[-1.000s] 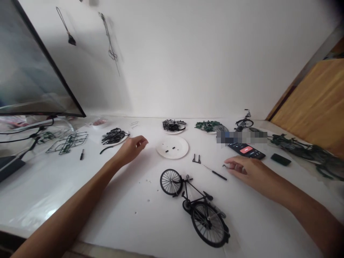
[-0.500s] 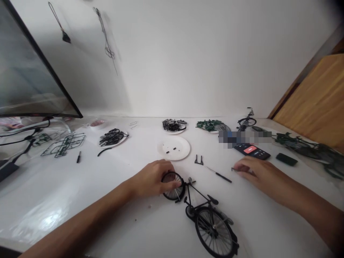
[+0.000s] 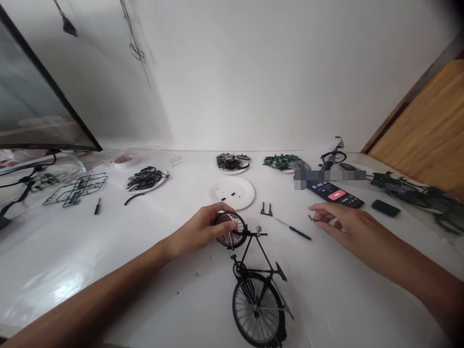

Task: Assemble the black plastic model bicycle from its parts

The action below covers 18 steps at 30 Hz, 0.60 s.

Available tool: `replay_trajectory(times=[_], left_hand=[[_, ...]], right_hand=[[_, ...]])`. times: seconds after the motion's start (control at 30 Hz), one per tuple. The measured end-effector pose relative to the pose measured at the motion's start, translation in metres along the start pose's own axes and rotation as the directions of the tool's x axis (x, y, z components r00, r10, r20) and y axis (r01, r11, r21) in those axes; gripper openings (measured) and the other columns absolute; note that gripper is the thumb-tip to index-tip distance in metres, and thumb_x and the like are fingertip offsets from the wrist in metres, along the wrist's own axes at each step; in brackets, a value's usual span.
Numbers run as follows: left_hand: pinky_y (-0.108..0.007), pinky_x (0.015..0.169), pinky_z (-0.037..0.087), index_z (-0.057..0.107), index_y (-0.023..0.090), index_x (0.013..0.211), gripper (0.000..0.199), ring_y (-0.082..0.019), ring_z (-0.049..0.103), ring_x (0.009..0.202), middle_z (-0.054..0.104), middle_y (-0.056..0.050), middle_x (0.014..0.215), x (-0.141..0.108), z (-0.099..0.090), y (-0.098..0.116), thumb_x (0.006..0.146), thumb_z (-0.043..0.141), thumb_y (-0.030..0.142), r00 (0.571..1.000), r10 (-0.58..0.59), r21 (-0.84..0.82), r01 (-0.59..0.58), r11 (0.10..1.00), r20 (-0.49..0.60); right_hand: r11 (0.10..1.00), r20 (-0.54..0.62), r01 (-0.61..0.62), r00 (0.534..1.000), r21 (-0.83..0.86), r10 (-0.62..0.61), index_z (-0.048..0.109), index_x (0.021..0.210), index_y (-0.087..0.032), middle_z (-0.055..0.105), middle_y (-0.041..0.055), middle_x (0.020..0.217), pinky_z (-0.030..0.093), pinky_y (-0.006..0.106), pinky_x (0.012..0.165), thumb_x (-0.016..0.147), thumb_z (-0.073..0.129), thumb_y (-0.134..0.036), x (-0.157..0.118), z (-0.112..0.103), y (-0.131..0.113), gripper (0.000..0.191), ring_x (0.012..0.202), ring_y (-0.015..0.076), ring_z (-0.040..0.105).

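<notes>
A black model bicycle (image 3: 258,270) lies across the near middle of the white table, its rear wheel toward me. My left hand (image 3: 208,226) grips its front wheel, thumb over the spokes and fingers behind the tyre. To the right, my right hand (image 3: 335,221) pinches a small grey part (image 3: 311,218) between thumb and fingertips; its exact kind is too small to tell. Between the hands lie a screwdriver (image 3: 293,228) with a black handle and a small black U-shaped bracket (image 3: 266,209).
Beyond the hands is a white plate (image 3: 246,191) with tiny black bits. Plates of black parts (image 3: 147,179) and green parts (image 3: 284,162) stand farther back. A phone (image 3: 337,194), a dark green block (image 3: 386,208) and another model bicycle (image 3: 333,157) are at right; green sprues (image 3: 78,190) lie left.
The bicycle has turned, its rear wheel swinging left toward me, while my left hand keeps hold of the front wheel. My right hand still pinches the small part, now tilted differently. The view has shifted slightly.
</notes>
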<state>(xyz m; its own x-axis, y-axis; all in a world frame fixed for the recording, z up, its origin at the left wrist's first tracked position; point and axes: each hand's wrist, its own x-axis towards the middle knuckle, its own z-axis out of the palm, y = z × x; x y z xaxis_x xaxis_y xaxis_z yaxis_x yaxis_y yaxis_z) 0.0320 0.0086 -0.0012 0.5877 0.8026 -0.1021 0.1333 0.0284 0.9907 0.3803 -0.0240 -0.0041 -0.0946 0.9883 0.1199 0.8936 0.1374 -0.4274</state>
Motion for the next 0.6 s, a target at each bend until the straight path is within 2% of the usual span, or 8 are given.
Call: replay_trajectory(times=[0.1, 0.2, 0.3, 0.37, 0.5, 0.6], left_hand=[[-0.029, 0.072, 0.053, 0.059, 0.012, 0.104, 0.028, -0.017, 0.068, 0.079, 0.072, -0.009, 0.089, -0.001, 0.0, 0.001, 0.093, 0.062, 0.037, 1.0, -0.008, -0.015, 0.008, 1.0, 0.017], [-0.026, 0.071, 0.052, 0.061, 0.012, 0.101, 0.027, -0.014, 0.066, 0.078, 0.071, -0.008, 0.089, -0.001, 0.002, 0.002, 0.094, 0.062, 0.038, 1.0, -0.013, -0.03, 0.014, 0.999, 0.026], [-0.025, 0.07, 0.052, 0.062, 0.012, 0.1, 0.026, -0.013, 0.064, 0.077, 0.07, -0.007, 0.091, -0.001, 0.003, 0.001, 0.094, 0.061, 0.038, 0.999, -0.02, -0.039, 0.021, 0.999, 0.032], [-0.026, 0.07, 0.053, 0.062, 0.012, 0.1, 0.026, -0.013, 0.064, 0.077, 0.07, -0.007, 0.091, -0.001, 0.003, 0.0, 0.094, 0.061, 0.038, 0.999, -0.026, -0.053, 0.028, 0.998, 0.038], [-0.028, 0.071, 0.055, 0.061, 0.013, 0.102, 0.027, -0.015, 0.066, 0.077, 0.07, -0.008, 0.091, -0.001, 0.003, 0.0, 0.094, 0.061, 0.038, 0.999, -0.033, -0.067, 0.036, 0.997, 0.044], [-0.026, 0.068, 0.054, 0.061, 0.013, 0.103, 0.026, -0.013, 0.065, 0.073, 0.07, -0.007, 0.09, -0.001, 0.003, 0.001, 0.093, 0.062, 0.037, 0.999, -0.026, -0.037, 0.028, 0.999, 0.032]], right_hand=[[0.993, -0.007, 0.025, 1.0, 0.117, -0.024, 0.062, 0.121, -0.03, 0.068, 0.0058, 0.113, 0.053, 0.036, 0.076, 0.091, 0.056, -0.046, -0.002, -0.002, -0.018, 0.034, 0.088, 0.0217, 0.066], [0.958, -0.016, 0.105, 0.994, 0.268, -0.105, 0.067, 0.107, -0.031, 0.065, 0.0027, 0.11, 0.051, 0.031, 0.072, 0.089, 0.063, -0.04, -0.004, -0.003, -0.035, 0.021, 0.082, 0.0168, 0.062], [0.914, 0.023, 0.193, 0.976, 0.357, -0.215, 0.066, 0.099, -0.029, 0.062, 0.0011, 0.103, 0.048, 0.029, 0.074, 0.09, 0.063, -0.032, -0.006, 0.001, -0.048, 0.01, 0.08, 0.0148, 0.058], [0.899, 0.071, 0.215, 0.963, 0.382, -0.261, 0.065, 0.093, -0.028, 0.06, 0.0007, 0.1, 0.046, 0.029, 0.074, 0.093, 0.06, -0.031, -0.007, 0.006, -0.055, 0.006, 0.081, 0.0145, 0.057], [0.91, 0.181, 0.194, 0.945, 0.366, -0.274, 0.061, 0.089, -0.025, 0.061, 0.0006, 0.102, 0.047, 0.029, 0.072, 0.097, 0.052, -0.03, -0.01, 0.017, -0.067, 0.013, 0.081, 0.0142, 0.057], [0.919, 0.18, 0.254, 0.931, 0.303, -0.317, 0.062, 0.095, -0.025, 0.063, 0.0017, 0.106, 0.047, 0.032, 0.084, 0.1, 0.046, -0.029, -0.012, 0.018, -0.07, 0.017, 0.093, 0.0167, 0.06]])
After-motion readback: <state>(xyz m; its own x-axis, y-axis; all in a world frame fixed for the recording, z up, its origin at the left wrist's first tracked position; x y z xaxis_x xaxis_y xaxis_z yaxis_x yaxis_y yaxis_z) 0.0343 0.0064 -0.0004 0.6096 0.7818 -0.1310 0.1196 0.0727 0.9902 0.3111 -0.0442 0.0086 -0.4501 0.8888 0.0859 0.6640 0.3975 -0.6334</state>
